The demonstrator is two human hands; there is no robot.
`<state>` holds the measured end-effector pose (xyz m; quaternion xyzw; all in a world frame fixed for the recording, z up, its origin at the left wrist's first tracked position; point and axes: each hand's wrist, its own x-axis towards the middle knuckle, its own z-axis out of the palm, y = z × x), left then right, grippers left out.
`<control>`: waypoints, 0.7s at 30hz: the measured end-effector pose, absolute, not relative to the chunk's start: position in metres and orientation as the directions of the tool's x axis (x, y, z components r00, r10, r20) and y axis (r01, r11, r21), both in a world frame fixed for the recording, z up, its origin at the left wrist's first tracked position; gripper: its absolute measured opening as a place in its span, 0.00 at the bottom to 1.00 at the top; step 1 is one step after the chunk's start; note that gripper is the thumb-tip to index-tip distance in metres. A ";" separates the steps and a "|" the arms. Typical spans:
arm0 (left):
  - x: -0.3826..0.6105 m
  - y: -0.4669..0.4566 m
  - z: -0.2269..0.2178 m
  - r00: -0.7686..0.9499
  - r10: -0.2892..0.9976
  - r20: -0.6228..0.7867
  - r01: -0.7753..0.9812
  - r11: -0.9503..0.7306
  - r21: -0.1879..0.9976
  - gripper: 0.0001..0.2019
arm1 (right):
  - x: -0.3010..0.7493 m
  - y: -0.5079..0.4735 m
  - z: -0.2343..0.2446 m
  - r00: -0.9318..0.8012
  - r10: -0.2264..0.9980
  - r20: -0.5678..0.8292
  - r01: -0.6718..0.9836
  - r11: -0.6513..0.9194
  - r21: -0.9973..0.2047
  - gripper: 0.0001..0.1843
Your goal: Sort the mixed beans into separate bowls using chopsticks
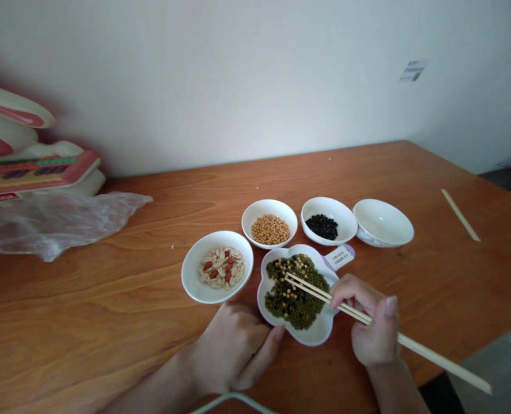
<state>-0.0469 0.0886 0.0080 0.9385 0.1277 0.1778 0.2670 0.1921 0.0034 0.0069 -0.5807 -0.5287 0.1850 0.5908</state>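
My right hand (pixel 373 322) is closed around a pair of wooden chopsticks (pixel 350 311). Their tips reach into a white, flower-shaped dish (pixel 322 330) with a lilac rim, close to some yellow beans. Mixed in that dish are green beans (pixel 309 313), black beans and several yellow beans. At the dish's near left edge, my left hand (pixel 238 348) lies with curled fingers, its thumb against the rim; the fingertips are hidden. Left of the dish stands a white bowl (pixel 188 273) of peanuts (pixel 221 269). Behind it are a bowl (pixel 247 217) of yellow beans and a bowl (pixel 348 221) of black beans.
A white bowl (pixel 383 221) with nothing visible inside stands at the right of the row. One wooden stick (pixel 460 214) lies farther right. Clear plastic (pixel 65 221) and a toy keyboard (pixel 35 172) occupy the left back. A pale cable (pixel 233 398) crosses the near edge.
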 end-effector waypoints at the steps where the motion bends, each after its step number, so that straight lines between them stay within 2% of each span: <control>1: -0.047 0.089 0.008 0.904 0.333 0.266 0.143 -0.825 0.547 0.25 | 0.192 0.003 0.007 0.374 0.832 0.410 0.399 0.255 -0.881 0.43; 11: -0.048 0.087 0.010 0.892 0.375 0.253 0.211 -0.839 0.501 0.28 | 0.189 0.006 0.009 0.388 0.829 0.403 0.321 0.288 -0.902 0.43; 21: -0.051 0.086 0.009 0.877 0.405 0.260 0.235 -0.831 0.504 0.27 | 0.194 0.001 0.000 0.334 0.858 0.390 0.354 0.270 -0.895 0.42</control>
